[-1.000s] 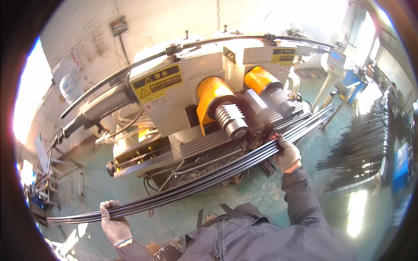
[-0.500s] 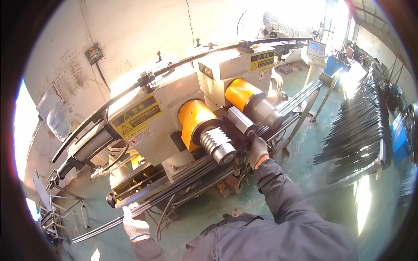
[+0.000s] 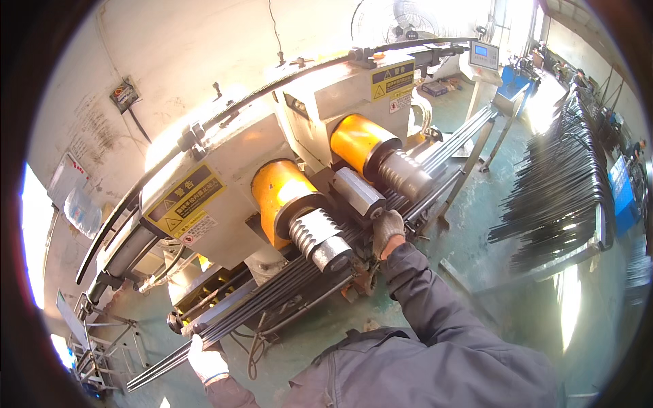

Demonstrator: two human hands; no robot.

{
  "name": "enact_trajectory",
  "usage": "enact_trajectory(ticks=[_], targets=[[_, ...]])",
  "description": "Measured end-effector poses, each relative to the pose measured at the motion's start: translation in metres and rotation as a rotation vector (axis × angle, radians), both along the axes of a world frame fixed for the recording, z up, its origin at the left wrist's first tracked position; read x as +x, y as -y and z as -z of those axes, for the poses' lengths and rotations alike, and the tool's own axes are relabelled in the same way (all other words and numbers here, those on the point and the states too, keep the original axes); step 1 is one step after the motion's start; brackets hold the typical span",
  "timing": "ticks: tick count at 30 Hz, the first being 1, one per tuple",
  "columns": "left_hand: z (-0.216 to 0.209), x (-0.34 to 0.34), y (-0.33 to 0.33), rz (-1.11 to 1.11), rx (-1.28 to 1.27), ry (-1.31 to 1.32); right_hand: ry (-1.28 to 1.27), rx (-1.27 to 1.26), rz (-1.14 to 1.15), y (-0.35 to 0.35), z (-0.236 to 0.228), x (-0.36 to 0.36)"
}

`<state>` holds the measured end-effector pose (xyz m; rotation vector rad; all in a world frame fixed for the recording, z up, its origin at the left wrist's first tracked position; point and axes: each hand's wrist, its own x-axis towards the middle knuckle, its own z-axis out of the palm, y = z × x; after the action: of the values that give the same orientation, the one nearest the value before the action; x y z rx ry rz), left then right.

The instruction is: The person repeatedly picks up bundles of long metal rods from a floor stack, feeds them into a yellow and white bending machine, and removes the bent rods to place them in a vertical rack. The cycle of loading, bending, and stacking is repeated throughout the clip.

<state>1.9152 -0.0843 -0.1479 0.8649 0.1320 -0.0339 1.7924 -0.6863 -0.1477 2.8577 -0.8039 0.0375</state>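
A bundle of long, thin metal rods [image 3: 235, 319] runs slantwise along the front of a machine. Near their left ends my left hand [image 3: 206, 360], in a white knit glove, is closed around them. My right hand [image 3: 388, 234], in a greyish glove, is closed at the rods farther right, just below the end of a hexagonal metal block [image 3: 358, 193]; its fingertips are partly hidden. Between and beside my hands, two ribbed metal rollers [image 3: 321, 240] stick out from yellow cylinders [image 3: 281, 197] above the rods.
The pale machine body [image 3: 238, 217] carries yellow warning labels. A stand [image 3: 473, 163] props the rods' right ends. Farther right lies a large rack of dark rods [image 3: 554, 197]. A control box [image 3: 483, 56] and a fan [image 3: 413, 20] are at the back. A cable [image 3: 255, 353] hangs below the rods.
The view has turned, so the machine sits farther left in it. The rods' left ends have shifted slightly right, and the rods look more spread out. Both hands stay at the rods.
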Motion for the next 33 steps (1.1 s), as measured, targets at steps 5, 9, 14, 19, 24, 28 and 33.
enact_trajectory(ticks=[5, 9, 14, 19, 24, 28, 33], targets=[[-0.017, -0.021, 0.060, 0.136, -0.061, 0.069, 0.510, 0.529, 0.189, -0.011, 0.011, 0.006], [-0.017, -0.025, 0.104, 0.207, -0.191, -0.046, 1.494, 1.765, 0.515, -0.012, 0.023, 0.016], [-0.006, -0.004, 0.062, 0.012, -0.175, -0.093, 1.467, 1.792, 0.659, -0.012, 0.015, 0.009], [-0.003, 0.003, 0.037, -0.164, -0.013, -0.106, 1.437, 1.683, 0.698, -0.021, -0.009, 0.002], [-0.002, -0.018, 0.098, 0.053, 0.063, -0.001, 1.299, 1.567, 0.686, -0.024, -0.012, 0.003], [0.002, -0.022, 0.121, 0.095, -0.009, -0.002, 1.327, 1.512, 0.585, -0.022, 0.022, -0.010], [-0.004, -0.013, 0.090, -0.066, -0.034, -0.130, 0.908, 0.480, 0.069, -0.012, 0.077, -0.057]])
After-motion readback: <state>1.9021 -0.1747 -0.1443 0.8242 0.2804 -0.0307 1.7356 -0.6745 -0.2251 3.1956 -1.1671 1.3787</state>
